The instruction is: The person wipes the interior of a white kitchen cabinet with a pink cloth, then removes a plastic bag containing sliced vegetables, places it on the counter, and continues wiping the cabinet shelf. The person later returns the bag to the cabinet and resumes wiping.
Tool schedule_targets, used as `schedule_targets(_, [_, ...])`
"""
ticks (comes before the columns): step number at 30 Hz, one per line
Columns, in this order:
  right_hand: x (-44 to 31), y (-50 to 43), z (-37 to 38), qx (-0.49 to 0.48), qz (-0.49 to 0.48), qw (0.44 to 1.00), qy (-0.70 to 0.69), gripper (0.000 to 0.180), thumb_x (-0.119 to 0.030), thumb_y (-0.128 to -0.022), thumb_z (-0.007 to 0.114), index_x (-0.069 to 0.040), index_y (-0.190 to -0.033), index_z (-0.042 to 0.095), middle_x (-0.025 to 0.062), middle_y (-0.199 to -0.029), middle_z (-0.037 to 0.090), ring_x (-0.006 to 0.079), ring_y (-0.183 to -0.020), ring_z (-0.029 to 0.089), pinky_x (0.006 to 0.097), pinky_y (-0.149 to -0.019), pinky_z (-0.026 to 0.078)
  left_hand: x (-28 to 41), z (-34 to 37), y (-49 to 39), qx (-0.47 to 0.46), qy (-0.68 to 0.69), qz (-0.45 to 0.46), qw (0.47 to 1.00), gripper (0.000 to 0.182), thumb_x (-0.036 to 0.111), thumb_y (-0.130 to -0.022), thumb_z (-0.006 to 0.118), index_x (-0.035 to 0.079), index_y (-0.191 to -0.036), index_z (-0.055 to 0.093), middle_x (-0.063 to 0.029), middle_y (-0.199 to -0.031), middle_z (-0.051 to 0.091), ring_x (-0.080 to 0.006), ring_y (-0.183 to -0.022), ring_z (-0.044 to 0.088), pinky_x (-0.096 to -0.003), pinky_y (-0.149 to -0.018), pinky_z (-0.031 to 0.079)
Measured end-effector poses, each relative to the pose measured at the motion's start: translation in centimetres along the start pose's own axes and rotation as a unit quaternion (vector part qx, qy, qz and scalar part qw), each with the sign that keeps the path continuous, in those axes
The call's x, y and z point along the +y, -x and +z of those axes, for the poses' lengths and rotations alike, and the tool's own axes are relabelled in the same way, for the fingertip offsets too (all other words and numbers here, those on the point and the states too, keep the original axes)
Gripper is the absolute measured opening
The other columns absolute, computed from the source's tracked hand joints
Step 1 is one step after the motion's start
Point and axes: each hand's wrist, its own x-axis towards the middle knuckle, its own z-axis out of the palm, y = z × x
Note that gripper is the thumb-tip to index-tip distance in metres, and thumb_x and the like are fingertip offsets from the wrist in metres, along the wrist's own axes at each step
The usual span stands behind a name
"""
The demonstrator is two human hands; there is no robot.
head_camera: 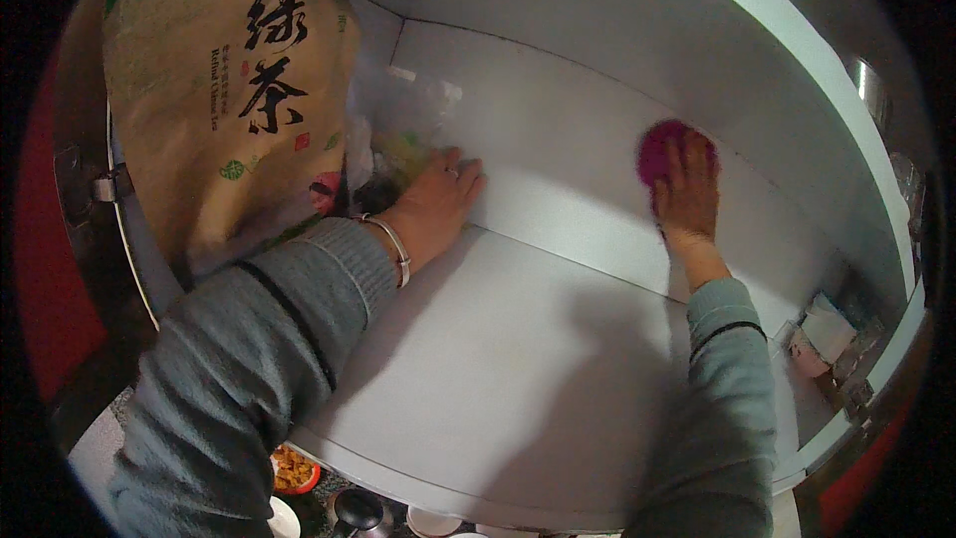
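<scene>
My right hand [688, 190] presses a round magenta cleaning pad [657, 153] flat against the white back wall [538, 134] of a cupboard. The fingers lie over the pad and hide part of it; its exact kind is hard to make out. My left hand [437, 202], with a ring and a bracelet, rests with fingers stretched out against a clear plastic bag [411, 108]. Behind that hand the bag's contents are partly hidden. A large brown paper tea bag [187, 90], bearing writing, stands to the left of my left hand.
The white cupboard floor [463, 344] carries my arm's shadow. Small boxes [821, 332] stand at the right end. Metal hinges [104, 189] sit at the left side. Below the front edge are a red-rimmed bowl of food [295, 471] and a black-knobbed lid [358, 509].
</scene>
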Motion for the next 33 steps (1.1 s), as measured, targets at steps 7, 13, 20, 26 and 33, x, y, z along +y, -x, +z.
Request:
schedule_targets(7, [-7.8, 1.0, 2.8, -0.003, 0.011, 1.0, -0.018, 0.073, -0.024, -0.076, 0.067, -0.009, -0.141, 0.037, 0.0193, -0.149, 0.026, 0.0386, -0.14, 0.018, 0.0576, -0.113, 0.011, 0.1, 0.9, -0.6, 0.033, 0.013, 0.011, 0.999, 0.063, 0.034, -0.084, 0.057, 0.001, -0.136, 0.042, -0.0153, -0.145, 0.037, -0.0354, -0.131, 0.037, -0.0489, -0.107, 0.03])
schedule_targets(13, [-9.8, -0.2, -0.6, -0.118, -0.311, 0.938, -0.1, 0.053, -0.027, -0.084, 0.06, -0.014, -0.134, 0.047, 0.0093, -0.142, 0.04, 0.0286, -0.135, 0.032, 0.0494, -0.113, 0.02, 0.0, 1.2, -0.3, 0.043, 0.018, 0.008, 0.999, 0.065, 0.034, -0.082, 0.061, 0.0, -0.134, 0.043, -0.0154, -0.145, 0.037, -0.0342, -0.132, 0.036, -0.0445, -0.106, 0.032])
schedule_targets(20, [0.3, -0.2, -1.1, -0.039, -0.102, 0.994, 0.017, 0.054, -0.027, -0.085, 0.057, -0.015, -0.136, 0.045, 0.0106, -0.147, 0.034, 0.03, -0.138, 0.028, 0.0498, -0.113, 0.019, -0.2, 1.3, -0.1, 0.119, 0.036, 0.006, 0.992, 0.073, 0.035, -0.077, 0.067, -0.003, -0.134, 0.042, -0.0149, -0.143, 0.039, -0.0297, -0.132, 0.036, -0.0429, -0.104, 0.034])
schedule_targets(26, [-9.3, -2.8, 2.1, -0.019, -0.044, 0.999, -0.018, 0.062, -0.033, -0.083, 0.06, -0.014, -0.139, 0.041, 0.0127, -0.149, 0.029, 0.0329, -0.139, 0.023, 0.0534, -0.113, 0.017, -0.1, 1.6, -0.5, 0.085, 0.028, -0.03, 0.995, 0.075, 0.033, -0.075, 0.07, -0.003, -0.134, 0.041, -0.0151, -0.142, 0.039, -0.0304, -0.132, 0.036, -0.0445, -0.106, 0.033])
schedule_targets(33, [-13.7, -2.8, 0.9, -0.094, -0.286, 0.942, -0.15, 0.062, -0.039, -0.083, 0.06, -0.019, -0.138, 0.043, 0.0082, -0.149, 0.03, 0.0277, -0.14, 0.023, 0.0498, -0.115, 0.014, -0.7, 1.2, 1.0, 0.051, 0.034, -0.018, 0.998, 0.075, 0.04, -0.081, 0.063, -0.004, -0.136, 0.038, -0.0176, -0.143, 0.038, -0.0333, -0.133, 0.035, -0.048, -0.108, 0.029])
